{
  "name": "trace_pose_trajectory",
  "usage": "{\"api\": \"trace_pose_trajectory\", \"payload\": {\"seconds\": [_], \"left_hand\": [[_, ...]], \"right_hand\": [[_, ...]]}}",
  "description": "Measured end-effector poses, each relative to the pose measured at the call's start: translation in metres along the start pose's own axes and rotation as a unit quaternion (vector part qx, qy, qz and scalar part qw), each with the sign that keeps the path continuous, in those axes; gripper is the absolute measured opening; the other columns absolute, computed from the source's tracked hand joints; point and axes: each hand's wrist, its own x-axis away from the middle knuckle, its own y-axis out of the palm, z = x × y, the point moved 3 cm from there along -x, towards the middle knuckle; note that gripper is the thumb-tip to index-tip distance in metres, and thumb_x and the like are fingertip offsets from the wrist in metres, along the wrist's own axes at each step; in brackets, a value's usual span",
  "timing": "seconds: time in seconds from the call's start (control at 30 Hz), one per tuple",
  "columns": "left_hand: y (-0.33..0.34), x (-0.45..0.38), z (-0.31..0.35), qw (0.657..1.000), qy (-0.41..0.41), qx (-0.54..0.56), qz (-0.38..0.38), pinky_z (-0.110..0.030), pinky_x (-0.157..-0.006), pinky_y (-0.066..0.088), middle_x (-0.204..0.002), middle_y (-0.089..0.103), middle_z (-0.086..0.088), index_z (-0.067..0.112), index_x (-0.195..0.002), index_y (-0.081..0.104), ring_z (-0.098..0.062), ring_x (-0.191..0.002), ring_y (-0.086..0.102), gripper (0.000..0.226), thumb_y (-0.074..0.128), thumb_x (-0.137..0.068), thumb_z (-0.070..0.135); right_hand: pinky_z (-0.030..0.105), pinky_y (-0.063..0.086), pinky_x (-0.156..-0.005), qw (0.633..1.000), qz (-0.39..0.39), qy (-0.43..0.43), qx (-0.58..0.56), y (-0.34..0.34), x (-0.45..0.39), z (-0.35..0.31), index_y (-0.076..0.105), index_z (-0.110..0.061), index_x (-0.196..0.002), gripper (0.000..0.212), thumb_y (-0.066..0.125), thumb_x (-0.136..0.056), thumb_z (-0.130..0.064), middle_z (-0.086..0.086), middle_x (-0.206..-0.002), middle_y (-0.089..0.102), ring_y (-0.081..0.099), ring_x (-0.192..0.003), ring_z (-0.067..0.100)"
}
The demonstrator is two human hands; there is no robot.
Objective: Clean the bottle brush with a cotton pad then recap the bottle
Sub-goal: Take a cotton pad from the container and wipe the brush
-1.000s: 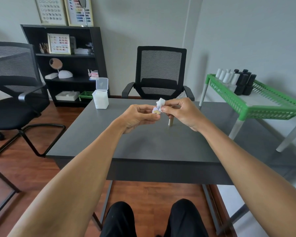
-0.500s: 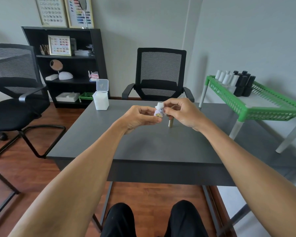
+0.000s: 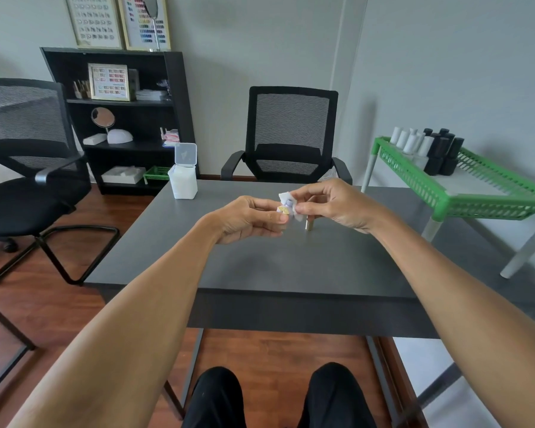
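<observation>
The cotton pad [image 3: 288, 201] has opened out wider between both hands than before.

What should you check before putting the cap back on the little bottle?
1. Cotton pad held in right hand: ok.
2. Left hand grips a small gold piece at the pad: ok.
3. Brush wiped clean: cannot tell, the pad hides it.
4. Small item upright on the table, below the right hand: ok.
5. Whether it is the open bottle: cannot tell.
</observation>
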Motion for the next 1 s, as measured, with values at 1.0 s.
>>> {"api": "trace_pose_trajectory", "payload": {"seconds": [1.0], "left_hand": [[-0.0003,0.0029,-0.0026,0.999,-0.023,0.013,-0.02,-0.035,-0.09,0.064,-0.109,0.082,-0.005,0.015,-0.105,0.087,-0.02,-0.1,0.078,0.02,0.078,-0.088,0.008]], "right_hand": [[0.03,0.063,-0.085,0.999,-0.019,-0.014,-0.049,0.0014,-0.0008,0.0017,0.085,-0.018,-0.117,0.036,0.088,-0.084,-0.032,0.008,-0.107,0.084,0.071,-0.083,0.01]]}}
